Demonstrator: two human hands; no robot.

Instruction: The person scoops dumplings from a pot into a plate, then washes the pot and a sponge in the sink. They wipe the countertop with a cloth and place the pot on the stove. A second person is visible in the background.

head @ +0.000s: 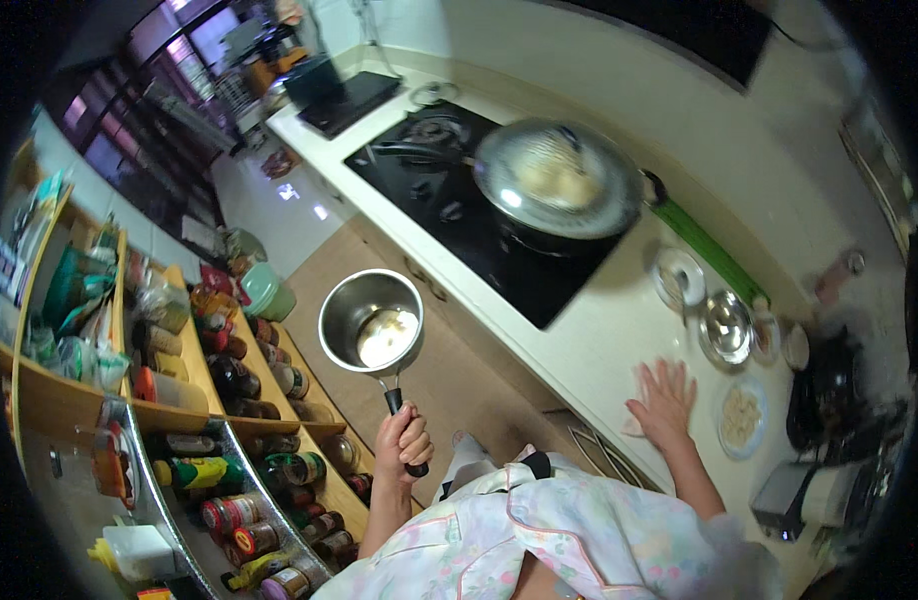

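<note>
My left hand is closed around the black handle of a small stainless steel saucepan. The pan hangs in the air above the floor, left of the counter, with its mouth facing up and a bright reflection on its bottom. Over the white countertop, my right hand is spread flat with fingers apart and slightly blurred; whether it presses on the surface I cannot tell. A small pale pink thing shows under its thumb. To its right sits a plate of pale pieces of food, and beyond it a shiny metal bowl.
A large lidded wok stands on the black glass gas hob. A small white dish and a long green packet lie right of the hob. Wooden shelves packed with jars and bottles stand on my left, with a green tub nearby.
</note>
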